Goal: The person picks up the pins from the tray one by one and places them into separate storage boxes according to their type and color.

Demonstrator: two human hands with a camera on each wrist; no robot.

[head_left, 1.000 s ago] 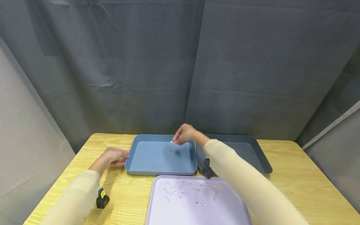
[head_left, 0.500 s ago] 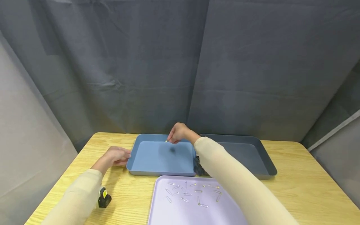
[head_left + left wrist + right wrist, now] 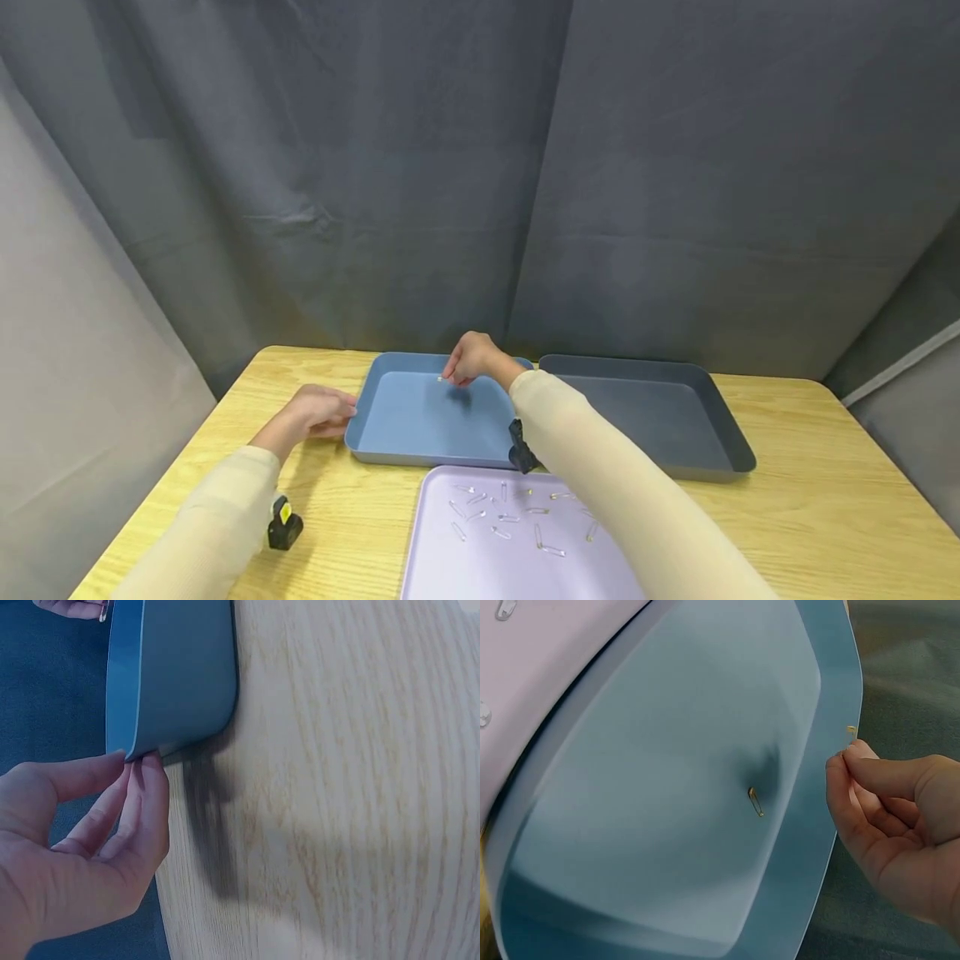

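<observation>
Scene: a person in cream sleeves sorts small safety pins at a wooden table hung round with grey curtain.

Right hand: the right hand hovers over the far part of the blue tray, thumb and forefinger pinched on a small gold safety pin. In the right wrist view the pin juts from the fingertips, above the tray's rim.

Left hand: the left hand steadies the blue tray at its left rim. The left wrist view shows thumb and fingers closed on the rim's edge.

Already in the tray: one gold pin lies on the blue floor, apart from the walls.

Supply: the loose pins lie scattered on the lilac tray nearest the person, well apart from the held one.

Also on the table: a dark grey tray sits just right of the blue one; no pins can be made out in it.

What has changed: over the past second the right hand has drifted a little left along the far side of the blue tray, the pinch unbroken; the left hand has kept its hold on the rim.

What it means: the held pin has been carried to the blue tray but not yet let go; judging by the scatter left on the lilac tray, the sorting looks to be at an early stage.
</observation>
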